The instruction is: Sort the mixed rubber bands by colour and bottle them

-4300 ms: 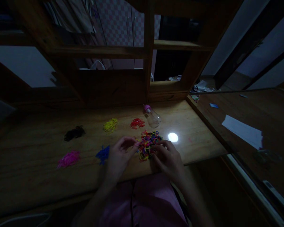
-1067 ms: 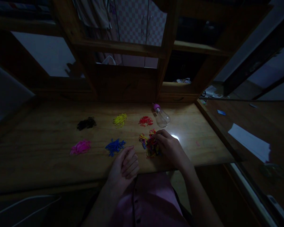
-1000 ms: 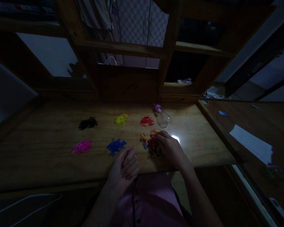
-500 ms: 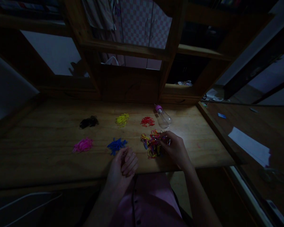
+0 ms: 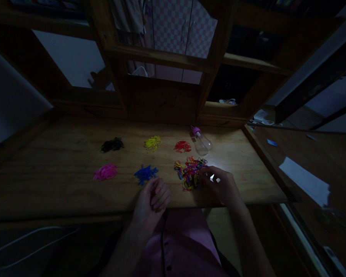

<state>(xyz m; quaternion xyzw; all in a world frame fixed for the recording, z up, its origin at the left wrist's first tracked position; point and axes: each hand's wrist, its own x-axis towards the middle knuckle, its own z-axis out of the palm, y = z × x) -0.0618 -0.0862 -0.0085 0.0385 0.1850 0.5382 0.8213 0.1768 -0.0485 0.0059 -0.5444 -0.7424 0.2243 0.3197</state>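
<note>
A tangled pile of mixed-colour rubber bands (image 5: 190, 173) lies on the wooden desk in front of me. My right hand (image 5: 220, 182) is at the pile's right edge, thumb and fingers bent into a pinch on the bands there. My left hand (image 5: 155, 196) is curled closed by the desk's front edge; whatever is inside it is hidden. Just beyond its fingertips sits a heap of blue rubber bands (image 5: 145, 174). Other single-colour heaps are pink rubber bands (image 5: 105, 172), black rubber bands (image 5: 112, 144), yellow rubber bands (image 5: 152, 143) and red rubber bands (image 5: 182, 146).
A clear bulb-shaped bottle (image 5: 202, 143) with a pink cap lies behind the mixed pile. Wooden shelving (image 5: 161, 100) rises at the desk's back. On the brown surface to the right are white paper (image 5: 305, 180) and a small blue card (image 5: 271, 142). The room is dim.
My left hand has drawn back from the mixed pile and closed. My right hand has shifted to the pile's right edge, uncovering more bands. The view has swung slightly left.
</note>
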